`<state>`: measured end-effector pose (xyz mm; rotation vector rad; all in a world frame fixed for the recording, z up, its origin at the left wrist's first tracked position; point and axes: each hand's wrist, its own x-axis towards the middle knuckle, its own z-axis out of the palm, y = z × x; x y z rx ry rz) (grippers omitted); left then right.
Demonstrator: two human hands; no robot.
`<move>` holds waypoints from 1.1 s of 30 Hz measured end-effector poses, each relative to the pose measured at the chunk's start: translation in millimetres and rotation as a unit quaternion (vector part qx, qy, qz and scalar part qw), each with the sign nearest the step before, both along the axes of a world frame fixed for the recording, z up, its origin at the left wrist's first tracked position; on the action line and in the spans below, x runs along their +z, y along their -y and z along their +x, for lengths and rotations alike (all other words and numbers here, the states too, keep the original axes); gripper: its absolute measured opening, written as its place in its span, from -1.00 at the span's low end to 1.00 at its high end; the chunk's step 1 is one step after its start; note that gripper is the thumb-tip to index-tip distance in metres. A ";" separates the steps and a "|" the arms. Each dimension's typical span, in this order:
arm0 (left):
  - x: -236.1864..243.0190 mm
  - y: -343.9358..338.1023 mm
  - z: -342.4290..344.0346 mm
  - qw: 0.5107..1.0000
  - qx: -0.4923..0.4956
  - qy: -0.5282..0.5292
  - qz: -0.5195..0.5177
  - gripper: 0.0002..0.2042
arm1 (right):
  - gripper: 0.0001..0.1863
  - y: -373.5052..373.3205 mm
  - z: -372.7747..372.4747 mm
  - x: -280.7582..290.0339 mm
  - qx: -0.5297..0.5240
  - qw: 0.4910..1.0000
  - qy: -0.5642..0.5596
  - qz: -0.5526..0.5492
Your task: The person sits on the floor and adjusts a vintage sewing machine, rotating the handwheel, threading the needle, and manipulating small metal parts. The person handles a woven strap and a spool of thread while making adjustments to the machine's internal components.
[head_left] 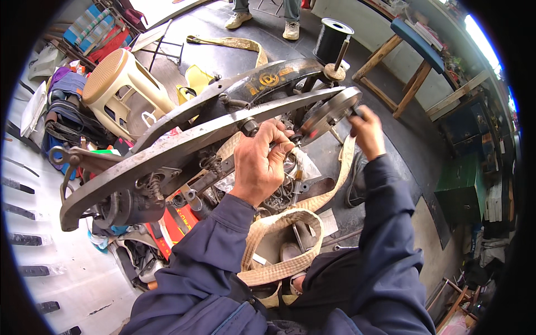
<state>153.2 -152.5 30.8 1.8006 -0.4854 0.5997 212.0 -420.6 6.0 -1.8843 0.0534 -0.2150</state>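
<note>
The machine [195, 143] stretches slantwise in front of the person, raised above the dark floor [407, 131]. Its long grey bar runs from the lower left up to the right, with the black arm [298, 68], marked with a yellow emblem, behind it. The wheel [330, 111] stands at the right end.

The left hand [259, 162] is at the near side of the bar, left of the wheel. Its grip is pressed together, thumb against the curled forefinger; whether anything small is pinched there, I cannot tell. The right hand [368, 131], slightly blurred, has its grip curled around the dark handle [356, 112] on the wheel's outer side.

Below the left hand lies a jumble of small metal parts [276, 198]. A pale strap [341, 173] hangs near the wheel and loops below between the forearms. The wrench [344, 247] is just beside the right knee.

Behind the wheel stands the black spool [329, 47]. A beige stool [106, 72] is beyond the machine toward the floor's left edge; a blue-topped stool [419, 44] and a green box [460, 187] stand toward its right edge. Another person's shoes [239, 20] show near the floor's far edge.
</note>
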 end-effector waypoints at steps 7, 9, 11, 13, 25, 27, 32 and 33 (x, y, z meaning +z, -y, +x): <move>-3.5 -0.6 -0.9 1.000 0.015 -0.005 0.023 -0.89 | -0.71 -24.4 -24.9 28.7 0.255 0.963 -0.089 -0.012; -2.9 -0.9 -2.2 1.000 0.014 -0.009 0.023 -0.89 | -0.86 -12.5 -14.7 34.5 0.122 0.988 -0.004 0.097; -0.9 -1.4 -1.8 1.000 0.006 -0.014 0.011 -0.89 | -0.87 -2.4 -3.9 12.3 0.036 0.998 -0.010 0.052; 0.9 -1.9 -3.4 0.999 0.015 -0.019 0.029 -0.89 | -0.84 -7.0 -3.8 -11.2 0.025 0.993 -0.066 -0.098; 2.7 -1.7 -3.7 0.999 0.001 -0.024 0.023 -0.90 | -0.74 -4.8 0.3 -7.8 0.033 0.994 -0.083 -0.065; 1.8 -2.8 -3.1 0.999 0.004 -0.031 0.035 -0.90 | -0.64 -27.5 -15.4 -5.2 0.136 0.959 -0.176 -0.174; -1.2 -2.0 -2.7 0.998 0.023 -0.003 0.051 -0.91 | -0.78 -22.2 -22.0 41.9 0.161 0.981 -0.082 0.073; -0.6 -1.6 -2.1 0.998 0.026 0.005 0.049 -0.91 | -0.83 -17.3 -15.9 40.2 0.099 0.988 -0.030 0.115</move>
